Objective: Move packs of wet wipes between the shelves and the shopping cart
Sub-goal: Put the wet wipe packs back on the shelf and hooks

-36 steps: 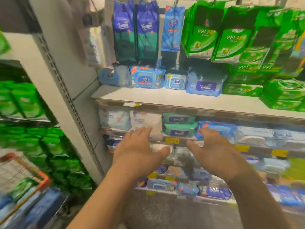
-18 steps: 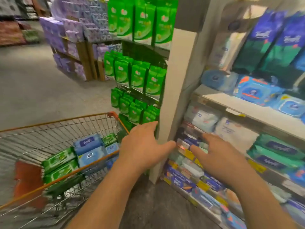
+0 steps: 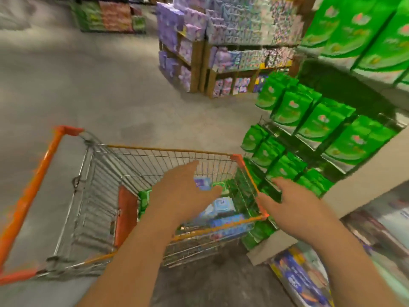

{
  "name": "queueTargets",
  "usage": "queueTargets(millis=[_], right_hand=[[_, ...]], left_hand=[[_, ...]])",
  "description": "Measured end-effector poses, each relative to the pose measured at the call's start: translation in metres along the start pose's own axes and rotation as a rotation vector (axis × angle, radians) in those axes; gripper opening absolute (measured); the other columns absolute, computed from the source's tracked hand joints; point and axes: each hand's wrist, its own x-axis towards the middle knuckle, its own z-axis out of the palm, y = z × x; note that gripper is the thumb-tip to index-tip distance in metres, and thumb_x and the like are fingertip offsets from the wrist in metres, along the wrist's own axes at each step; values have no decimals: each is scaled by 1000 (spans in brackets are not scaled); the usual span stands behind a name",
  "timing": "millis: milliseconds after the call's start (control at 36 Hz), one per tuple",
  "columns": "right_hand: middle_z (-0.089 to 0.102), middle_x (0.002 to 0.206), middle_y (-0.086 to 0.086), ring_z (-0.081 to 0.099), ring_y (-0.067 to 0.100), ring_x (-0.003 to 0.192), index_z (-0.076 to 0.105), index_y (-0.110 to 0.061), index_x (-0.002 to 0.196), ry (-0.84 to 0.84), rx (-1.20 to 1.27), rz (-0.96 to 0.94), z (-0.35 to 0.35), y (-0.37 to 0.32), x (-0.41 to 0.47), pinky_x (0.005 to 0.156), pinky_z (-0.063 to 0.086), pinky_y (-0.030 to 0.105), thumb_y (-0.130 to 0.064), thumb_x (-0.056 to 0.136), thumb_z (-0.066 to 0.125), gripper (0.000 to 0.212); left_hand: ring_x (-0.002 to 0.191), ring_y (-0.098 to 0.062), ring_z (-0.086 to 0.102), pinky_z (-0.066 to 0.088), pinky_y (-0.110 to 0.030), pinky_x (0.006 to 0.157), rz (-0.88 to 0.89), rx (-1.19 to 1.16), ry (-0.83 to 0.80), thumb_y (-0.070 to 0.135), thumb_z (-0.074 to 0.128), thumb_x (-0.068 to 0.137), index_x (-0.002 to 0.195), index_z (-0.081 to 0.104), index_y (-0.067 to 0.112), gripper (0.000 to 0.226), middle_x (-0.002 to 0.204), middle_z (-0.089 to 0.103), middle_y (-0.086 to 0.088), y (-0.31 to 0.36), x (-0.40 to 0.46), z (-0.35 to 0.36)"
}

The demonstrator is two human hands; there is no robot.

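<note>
1. Reaching forward over the shopping cart [image 3: 141, 165], the left hand [image 3: 183, 196] has its fingers spread and relaxed and holds nothing.
2. Just outside the cart's right corner, the right hand [image 3: 294, 204] is likewise loose, fingers extended, grasping nothing.
3. Packs of wet wipes [image 3: 223, 209], blue and white, lie in the cart's basket below the left hand, with green packs [image 3: 143, 200] beside them by an orange flap.
4. An orange handle [image 3: 28, 196] runs along the cart's left side.
5. To the right, shelves [image 3: 374, 187] carry rows of green bags [image 3: 318, 120]; blue packs [image 3: 298, 282] sit low near the floor [image 3: 88, 85].
6. Farther off stands a wooden rack [image 3: 199, 63] of purple packages; the whole view is blurred.
</note>
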Motion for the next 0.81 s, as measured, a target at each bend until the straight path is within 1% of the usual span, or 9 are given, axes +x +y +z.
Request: queueTargets(millis=[111, 222, 361, 444, 556, 639, 694, 750, 806], right_hand=[[50, 147, 8, 49, 29, 132, 44, -17, 146, -42, -51, -44, 10, -27, 32, 105, 38, 38, -62, 98, 45, 65], [57, 142, 10, 56, 32, 124, 53, -19, 137, -52, -25, -102, 24, -45, 67, 102, 46, 42, -64, 94, 49, 63], [47, 154, 6, 48, 30, 137, 42, -21, 151, -125, -26, -168, 38, -63, 114, 109, 42, 40, -62, 96, 48, 69], [51, 150, 4, 50, 28, 133, 46, -23, 147, -172, 8, -221, 49, -71, 147, 106, 45, 40, -63, 95, 47, 66], [57, 138, 5, 55, 23, 122, 54, -20, 135, -252, 53, -287, 55, -82, 190, 97, 43, 35, -53, 99, 50, 50], [46, 154, 3, 46, 23, 138, 42, -19, 151, -318, 14, -359, 62, -91, 225, 109, 38, 33, -53, 101, 47, 60], [42, 157, 3, 44, 24, 140, 38, -20, 154, -354, -3, -397, 69, -99, 246, 111, 37, 34, -53, 102, 46, 63], [47, 153, 4, 48, 26, 136, 43, -19, 150, -387, -9, -432, 79, -107, 265, 109, 39, 35, -52, 102, 47, 59], [50, 149, 3, 51, 25, 129, 46, -20, 147, -425, -21, -462, 89, -116, 282, 103, 41, 33, -52, 102, 47, 56]], left_hand=[[146, -20, 31, 34, -44, 116, -67, -5, 33, 79, 56, 76, 155, 23, 39, 94, 162, 28, 9, -35, 21, -10], [146, -18, 31, 32, -42, 117, -129, -58, 55, 77, 57, 76, 154, 26, 38, 93, 162, 28, 9, -62, 41, -10], [144, -19, 36, 36, -39, 114, -240, -58, 55, 72, 60, 79, 155, 27, 39, 89, 161, 30, 7, -83, 66, -10], [142, -20, 39, 38, -40, 112, -307, -65, 53, 72, 62, 79, 154, 28, 38, 89, 161, 32, 6, -93, 85, -9], [136, -19, 45, 42, -39, 107, -414, -59, 41, 75, 58, 78, 154, 28, 40, 89, 158, 37, 7, -101, 112, -5], [142, -20, 39, 37, -37, 109, -474, -40, 31, 74, 56, 81, 155, 28, 37, 87, 159, 36, 4, -107, 131, 1], [142, -21, 38, 37, -37, 109, -519, -29, 36, 73, 56, 82, 154, 30, 36, 85, 159, 36, 4, -110, 140, 6], [137, -20, 44, 40, -36, 106, -562, -52, 40, 73, 56, 83, 154, 32, 35, 84, 156, 40, 5, -113, 148, 12], [119, -13, 53, 44, -28, 91, -595, -112, 39, 67, 59, 85, 148, 40, 34, 74, 148, 50, 7, -115, 153, 16]])
